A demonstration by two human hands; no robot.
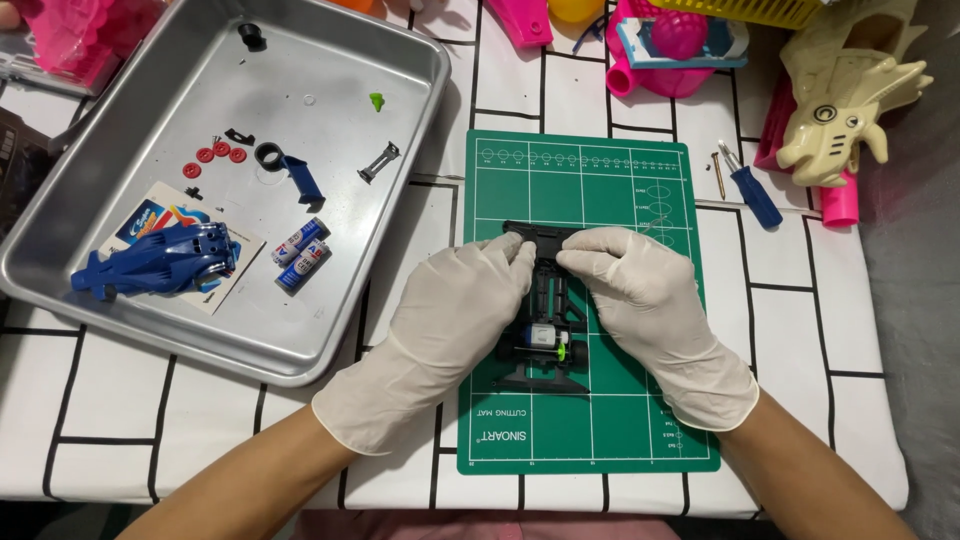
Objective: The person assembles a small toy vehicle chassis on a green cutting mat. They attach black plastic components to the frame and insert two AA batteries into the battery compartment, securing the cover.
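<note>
White cloth with a black brick-line pattern covers the table (120, 400) we work at. At the left sits a metal tray (330, 330) holding a blue toy car body (160, 260), two small batteries (302, 254) and red gears (221, 152). On the green cutting mat (620, 180) our gloved left hand (455, 310) and right hand (645, 295) both pinch the front end of the black toy car chassis (545, 335) (motor and green gear at its rear). It looks light, thin and brittle, best gripped by its side rails. A blue-handled screwdriver (750, 190) lies to the right.
</note>
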